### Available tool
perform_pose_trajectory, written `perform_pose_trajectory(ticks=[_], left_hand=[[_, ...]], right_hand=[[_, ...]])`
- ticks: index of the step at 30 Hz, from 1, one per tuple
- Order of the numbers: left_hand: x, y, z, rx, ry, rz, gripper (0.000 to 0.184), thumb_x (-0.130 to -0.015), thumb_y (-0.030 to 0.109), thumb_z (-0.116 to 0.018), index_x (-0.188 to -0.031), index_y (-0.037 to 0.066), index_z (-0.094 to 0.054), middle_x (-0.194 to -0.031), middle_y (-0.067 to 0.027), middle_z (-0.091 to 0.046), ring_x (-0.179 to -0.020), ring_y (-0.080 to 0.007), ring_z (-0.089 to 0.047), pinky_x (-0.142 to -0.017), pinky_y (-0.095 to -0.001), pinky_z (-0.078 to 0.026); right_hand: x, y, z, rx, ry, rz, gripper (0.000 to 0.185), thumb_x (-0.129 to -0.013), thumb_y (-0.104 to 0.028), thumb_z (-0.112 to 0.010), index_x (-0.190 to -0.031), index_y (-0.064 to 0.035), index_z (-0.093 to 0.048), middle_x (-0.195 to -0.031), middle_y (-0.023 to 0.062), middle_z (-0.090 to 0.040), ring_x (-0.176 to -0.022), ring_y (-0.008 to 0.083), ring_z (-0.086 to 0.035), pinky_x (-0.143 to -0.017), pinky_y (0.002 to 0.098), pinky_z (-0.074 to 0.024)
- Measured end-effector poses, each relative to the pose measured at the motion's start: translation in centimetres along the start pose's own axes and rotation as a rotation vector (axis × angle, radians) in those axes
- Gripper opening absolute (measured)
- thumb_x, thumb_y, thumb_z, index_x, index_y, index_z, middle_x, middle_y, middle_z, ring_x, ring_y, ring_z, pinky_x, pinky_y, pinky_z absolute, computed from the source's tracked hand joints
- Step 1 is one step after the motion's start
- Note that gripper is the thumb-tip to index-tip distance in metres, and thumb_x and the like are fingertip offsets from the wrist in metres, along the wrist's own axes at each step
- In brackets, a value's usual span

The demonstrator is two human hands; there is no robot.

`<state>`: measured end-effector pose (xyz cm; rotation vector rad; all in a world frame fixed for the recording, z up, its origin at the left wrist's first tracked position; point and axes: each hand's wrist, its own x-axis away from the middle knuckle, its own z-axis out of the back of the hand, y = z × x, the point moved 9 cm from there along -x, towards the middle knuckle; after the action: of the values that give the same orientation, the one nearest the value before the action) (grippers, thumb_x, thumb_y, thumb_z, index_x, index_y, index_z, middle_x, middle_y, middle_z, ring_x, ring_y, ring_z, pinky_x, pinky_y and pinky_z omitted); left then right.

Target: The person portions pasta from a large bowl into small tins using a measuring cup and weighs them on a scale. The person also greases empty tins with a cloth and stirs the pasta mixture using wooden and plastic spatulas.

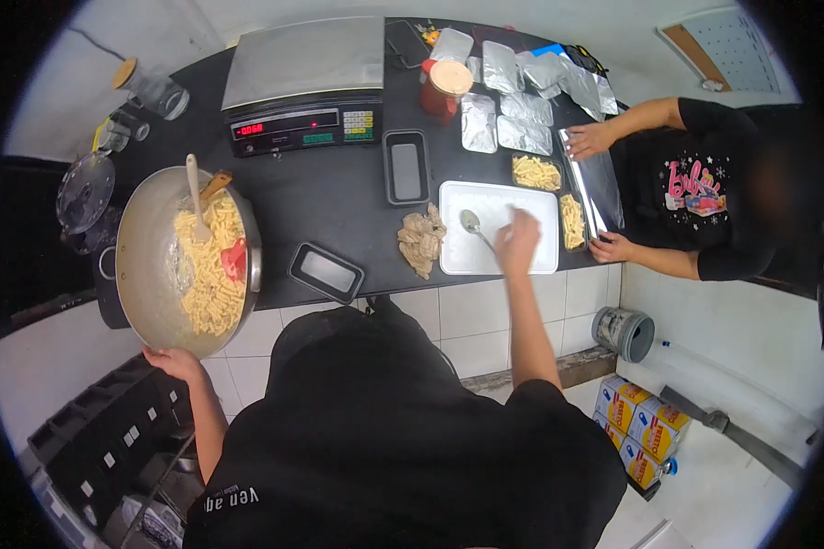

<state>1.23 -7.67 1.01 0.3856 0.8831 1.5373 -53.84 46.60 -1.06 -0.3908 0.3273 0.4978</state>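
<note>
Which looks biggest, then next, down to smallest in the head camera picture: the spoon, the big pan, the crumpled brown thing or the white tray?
1. Big pan
2. White tray
3. Crumpled brown thing
4. Spoon, easily the smallest

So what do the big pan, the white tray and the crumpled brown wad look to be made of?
Big pan: metal, perhaps aluminium; dull grey inside, shinier on its outer wall. White tray: probably plastic, smooth and evenly white. Crumpled brown wad: matte and creased, cloth or paper; I can't tell which.
</note>
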Motion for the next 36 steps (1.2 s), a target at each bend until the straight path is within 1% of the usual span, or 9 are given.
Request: perform_pose_trajectory(ticks=[5,14,15,18,25,27,30,32,36], left_hand=[[0.0,-0.4,0.1,0.054,0.03,-0.012,0.045,-0.097,0.006,-0.031,-0.141,-0.004,-0.026,-0.141,-0.0255,-0.038,-0.129,-0.0364,-0.042,-0.106,-0.0399,-0.035],[-0.2,-1.6,-0.1,0.113,0.061,-0.106,0.047,-0.096,0.015,-0.038,-0.139,-0.003,-0.028,-0.136,-0.0256,-0.04,-0.122,-0.0329,-0.048,-0.102,-0.0399,-0.038],[0.1,-1.7,-1.1,0.288,-0.031,-0.048,0.054,-0.091,0.017,-0.045,-0.138,-0.004,-0.029,-0.136,-0.025,-0.04,-0.122,-0.0329,-0.045,-0.103,-0.0397,-0.036],[0.3,-0.6,-0.2,0.116,0.064,-0.141,0.068,-0.077,0.003,-0.044,-0.142,-0.003,-0.026,-0.142,-0.0197,-0.037,-0.128,-0.0309,-0.04,-0.107,-0.0375,-0.031],[0.8,0.6,1.0,0.2,0.173,0.048,0.048,-0.095,0.004,-0.036,-0.143,0.01,-0.03,-0.125,-0.0243,-0.054,-0.108,-0.0398,-0.056,-0.091,-0.0444,-0.043],[0.8,0.3,1.3,0.221,0.182,0.075,0.049,-0.095,0.004,-0.037,-0.143,0.012,-0.03,-0.118,-0.0245,-0.058,-0.102,-0.0418,-0.058,-0.087,-0.0463,-0.044],[1.0,0.5,1.4,0.183,0.171,0.11,0.05,-0.094,0.003,-0.037,-0.143,0.011,-0.029,-0.116,-0.0242,-0.06,-0.1,-0.0428,-0.058,-0.084,-0.0476,-0.043],[0.9,0.7,1.5,0.191,0.188,0.058,0.051,-0.094,0.002,-0.038,-0.143,0.011,-0.029,-0.117,-0.0247,-0.059,-0.097,-0.0422,-0.059,-0.08,-0.0457,-0.045],[0.7,-0.2,0.5,0.272,0.089,0.108,0.052,-0.093,0.001,-0.037,-0.143,0.008,-0.027,-0.137,-0.0212,-0.045,-0.121,-0.0389,-0.047,-0.1,-0.0465,-0.034]], right_hand=[[-1.6,-19.1,-0.4,-0.419,-0.052,0.411,0.041,-0.064,0.003,-0.055,-0.103,-0.0076,-0.061,-0.095,0.0123,-0.056,-0.093,0.0324,-0.053,-0.082,0.0436,-0.0412],[-8.1,-16.4,2.7,-0.222,0.181,0.244,0.039,-0.068,0.003,-0.054,-0.104,-0.0068,-0.063,-0.093,0.0123,-0.057,-0.093,0.0308,-0.052,-0.084,0.0408,-0.0405],[-8.3,-17.6,2.8,-0.242,0.172,0.252,0.037,-0.069,0.003,-0.055,-0.104,-0.0067,-0.063,-0.094,0.0123,-0.058,-0.093,0.0304,-0.053,-0.084,0.0401,-0.0409],[-8.1,-25.6,2.8,-0.443,0.143,0.353,0.032,-0.072,0.003,-0.059,-0.101,-0.0066,-0.066,-0.095,0.0126,-0.059,-0.092,0.0299,-0.054,-0.083,0.0388,-0.043],[-1.9,-50.1,4.0,-0.638,-0.191,1.085,0.019,-0.076,-0.008,-0.065,-0.094,-0.0047,-0.068,-0.091,0.0116,-0.062,-0.091,0.0304,-0.058,-0.081,0.0406,-0.0464],[0.2,-53.4,-1.7,-0.266,-0.597,1.146,0.016,-0.08,-0.016,-0.063,-0.088,-0.0041,-0.07,-0.091,0.0139,-0.066,-0.096,0.0286,-0.06,-0.082,0.0389,-0.048],[2.0,-54.8,-7.0,0.143,-0.767,1.119,0.021,-0.081,-0.02,-0.059,-0.086,-0.0036,-0.071,-0.086,0.0158,-0.068,-0.091,0.0306,-0.063,-0.081,0.0394,-0.0507],[2.6,-56.0,-7.3,0.166,-0.746,1.171,0.022,-0.081,-0.02,-0.058,-0.086,-0.0038,-0.071,-0.085,0.0155,-0.069,-0.089,0.031,-0.065,-0.079,0.0406,-0.0515],[3.4,-55.4,-10.7,0.324,-0.805,1.116,0.023,-0.083,-0.016,-0.053,-0.088,-0.004,-0.071,-0.088,0.0152,-0.07,-0.087,0.032,-0.067,-0.077,0.0415,-0.0526]])
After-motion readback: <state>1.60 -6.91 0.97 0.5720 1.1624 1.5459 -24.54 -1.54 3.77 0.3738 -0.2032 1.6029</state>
